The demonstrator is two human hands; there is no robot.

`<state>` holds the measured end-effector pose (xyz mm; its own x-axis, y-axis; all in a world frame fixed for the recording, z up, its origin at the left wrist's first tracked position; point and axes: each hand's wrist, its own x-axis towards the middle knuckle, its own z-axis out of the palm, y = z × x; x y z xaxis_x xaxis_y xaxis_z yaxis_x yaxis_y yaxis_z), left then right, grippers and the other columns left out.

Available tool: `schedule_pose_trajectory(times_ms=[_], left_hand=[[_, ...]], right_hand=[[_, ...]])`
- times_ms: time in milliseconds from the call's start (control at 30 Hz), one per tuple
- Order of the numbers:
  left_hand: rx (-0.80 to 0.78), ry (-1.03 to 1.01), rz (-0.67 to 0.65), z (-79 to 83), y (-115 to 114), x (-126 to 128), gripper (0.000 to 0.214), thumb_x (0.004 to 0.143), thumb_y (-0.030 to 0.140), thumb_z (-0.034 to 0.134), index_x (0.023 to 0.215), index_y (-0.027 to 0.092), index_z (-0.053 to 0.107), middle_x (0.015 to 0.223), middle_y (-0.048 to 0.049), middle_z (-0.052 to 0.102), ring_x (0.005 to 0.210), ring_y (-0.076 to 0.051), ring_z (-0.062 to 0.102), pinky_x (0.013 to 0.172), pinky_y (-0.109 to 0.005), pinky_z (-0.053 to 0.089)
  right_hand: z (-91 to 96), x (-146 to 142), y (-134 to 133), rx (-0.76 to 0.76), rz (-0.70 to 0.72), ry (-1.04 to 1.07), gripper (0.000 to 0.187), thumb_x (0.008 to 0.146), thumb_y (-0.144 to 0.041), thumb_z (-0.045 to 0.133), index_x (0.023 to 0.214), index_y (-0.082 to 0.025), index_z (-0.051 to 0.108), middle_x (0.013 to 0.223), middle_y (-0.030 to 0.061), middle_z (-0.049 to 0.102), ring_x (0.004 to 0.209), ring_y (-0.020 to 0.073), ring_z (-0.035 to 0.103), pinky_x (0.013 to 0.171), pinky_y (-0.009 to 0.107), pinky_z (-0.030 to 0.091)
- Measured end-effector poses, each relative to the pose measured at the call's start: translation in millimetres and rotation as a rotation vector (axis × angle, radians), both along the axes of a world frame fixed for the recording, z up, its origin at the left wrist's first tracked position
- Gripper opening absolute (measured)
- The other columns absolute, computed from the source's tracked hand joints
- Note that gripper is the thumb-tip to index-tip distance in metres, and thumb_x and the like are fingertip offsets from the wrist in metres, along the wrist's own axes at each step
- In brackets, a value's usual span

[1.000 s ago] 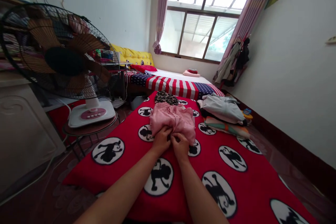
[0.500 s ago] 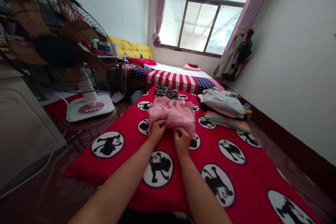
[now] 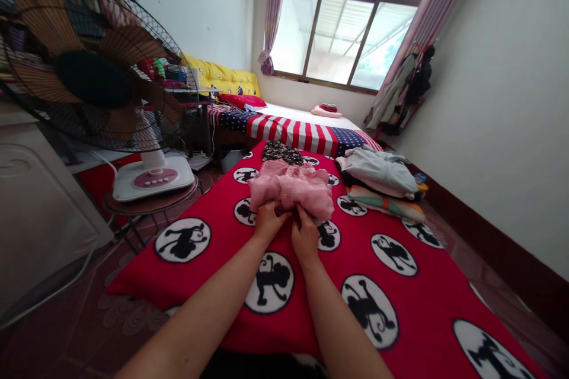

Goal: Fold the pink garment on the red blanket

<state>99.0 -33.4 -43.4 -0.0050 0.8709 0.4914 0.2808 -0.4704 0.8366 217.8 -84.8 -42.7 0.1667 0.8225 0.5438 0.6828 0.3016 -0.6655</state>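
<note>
A pink buttoned shirt (image 3: pixel 291 186) lies bunched into a compact bundle on the red blanket (image 3: pixel 311 320), a small round button showing near its front. At its near edge, my left hand (image 3: pixel 269 222) has its fingers curled into the cloth, with the thumb pointing toward the right. Close beside it, my right hand (image 3: pixel 306 235) pinches the same edge, index finger against the fabric. Some fingertips are hidden under the shirt. Just behind the bundle sits a black patterned garment (image 3: pixel 282 154).
To the right is a stack of folded clothes with a light grey garment (image 3: pixel 380 172) on top. A fan (image 3: pixel 95 83) stands on a round stool (image 3: pixel 153 204) at the left. Beyond the red blanket is a bed with a striped cover (image 3: pixel 288 133).
The shirt's near edge has moved away from me and the bundle is shorter front to back. My hands have drawn closer together, with the fingers tucked further under the edge.
</note>
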Motion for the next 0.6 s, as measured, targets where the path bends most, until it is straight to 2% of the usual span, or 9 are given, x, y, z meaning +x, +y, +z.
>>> schedule_pose_trajectory(times_ms=[167, 300, 367, 433, 500, 567, 600], left_hand=[[0.007, 0.120, 0.074, 2.8, -1, 0, 0.013, 0.080, 0.017, 0.061, 0.087, 0.015, 0.072, 0.084, -0.0070, 0.073, 0.077, -0.020, 0.067, 0.072, -0.031, 0.050], [0.027, 0.220, 0.129, 11.5, -23, -3, 0.012, 0.078, 0.015, 0.059, 0.081, 0.016, 0.071, 0.078, -0.0076, 0.072, 0.074, -0.022, 0.066, 0.073, -0.034, 0.050], [0.093, 0.262, 0.109, 18.9, -40, -5, 0.013, 0.079, 0.016, 0.058, 0.082, 0.018, 0.070, 0.082, -0.0067, 0.071, 0.079, -0.022, 0.066, 0.078, -0.034, 0.050], [0.235, 0.297, 0.085, 27.5, -57, -8, 0.019, 0.084, 0.016, 0.052, 0.095, 0.019, 0.068, 0.095, -0.0069, 0.070, 0.092, -0.021, 0.064, 0.086, -0.034, 0.048], [0.391, 0.360, 0.068, 35.3, -68, -10, 0.031, 0.086, 0.015, 0.048, 0.113, 0.021, 0.062, 0.113, -0.0086, 0.065, 0.108, -0.023, 0.058, 0.096, -0.038, 0.044], [0.463, 0.468, 0.043, 39.4, -73, -11, 0.043, 0.085, 0.016, 0.051, 0.127, 0.021, 0.054, 0.129, -0.0099, 0.057, 0.123, -0.026, 0.048, 0.106, -0.046, 0.035], [0.463, 0.531, 0.018, 39.5, -73, -12, 0.045, 0.083, 0.017, 0.055, 0.128, 0.022, 0.054, 0.132, -0.0096, 0.055, 0.127, -0.028, 0.044, 0.109, -0.049, 0.030]], right_hand=[[-0.2, 0, -1, 0.037, -0.007, 0.030, 0.054, 0.076, -0.011, 0.047, 0.129, -0.013, 0.056, 0.129, 0.0104, 0.060, 0.122, 0.0244, 0.053, 0.105, 0.039, 0.040], [4.3, 2, -11, 0.070, -0.124, 0.147, 0.029, 0.081, -0.019, 0.049, 0.101, -0.016, 0.069, 0.097, 0.0086, 0.073, 0.092, 0.0238, 0.066, 0.087, 0.037, 0.050], [8.9, 5, -19, 0.137, -0.166, 0.173, 0.022, 0.084, -0.021, 0.048, 0.090, -0.017, 0.069, 0.085, 0.0065, 0.072, 0.078, 0.0210, 0.066, 0.078, 0.034, 0.051], [14.1, 9, -27, 0.244, -0.186, 0.111, 0.021, 0.085, -0.021, 0.048, 0.089, -0.017, 0.068, 0.085, 0.0064, 0.070, 0.080, 0.0198, 0.063, 0.079, 0.033, 0.049], [17.8, 15, -32, 0.329, -0.209, -0.005, 0.021, 0.086, -0.019, 0.048, 0.094, -0.018, 0.068, 0.094, 0.0075, 0.069, 0.091, 0.0205, 0.060, 0.087, 0.035, 0.045], [18.0, 22, -34, 0.316, -0.244, -0.122, 0.022, 0.085, -0.020, 0.050, 0.098, -0.019, 0.068, 0.105, 0.0082, 0.067, 0.103, 0.0229, 0.056, 0.093, 0.039, 0.040], [16.5, 26, -35, 0.270, -0.258, -0.166, 0.022, 0.085, -0.021, 0.052, 0.099, -0.020, 0.068, 0.109, 0.0077, 0.066, 0.105, 0.0240, 0.054, 0.093, 0.040, 0.039]])
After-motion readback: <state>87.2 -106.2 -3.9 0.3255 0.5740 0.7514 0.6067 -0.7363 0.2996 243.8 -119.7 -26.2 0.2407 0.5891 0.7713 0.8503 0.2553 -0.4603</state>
